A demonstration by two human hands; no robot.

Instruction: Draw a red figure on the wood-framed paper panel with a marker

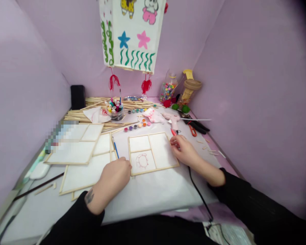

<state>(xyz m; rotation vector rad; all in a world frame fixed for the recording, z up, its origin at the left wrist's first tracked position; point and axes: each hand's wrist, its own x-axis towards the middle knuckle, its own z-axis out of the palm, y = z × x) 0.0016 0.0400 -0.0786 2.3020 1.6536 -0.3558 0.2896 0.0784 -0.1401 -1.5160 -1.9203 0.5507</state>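
Note:
A paper panel in a thin wooden frame (pixel 165 149) lies flat on the table, divided by sticks into sections. Its lower left section bears a red outline drawing (pixel 142 161). My right hand (pixel 183 149), fingers closed around a red pen (pixel 173 132), rests at the panel's right edge with the pen pointing up and away. My left hand (pixel 114 178) is closed at the panel's left edge, its fingertips partly hidden. A blue paintbrush (pixel 116 148) lies just beyond that hand, over other framed panels (pixel 86 173) stacked to the left.
A painted paper lantern (pixel 134 37) with red tassels hangs ahead. Behind the panel are paint pots (pixel 135 126), a tub of markers (pixel 114 110), wooden sticks (pixel 91 102), and a pink glue gun (pixel 172 119). Pliers (pixel 197 126) and jars (pixel 169 86) stand right; a black cable (pixel 197 190) crosses the front.

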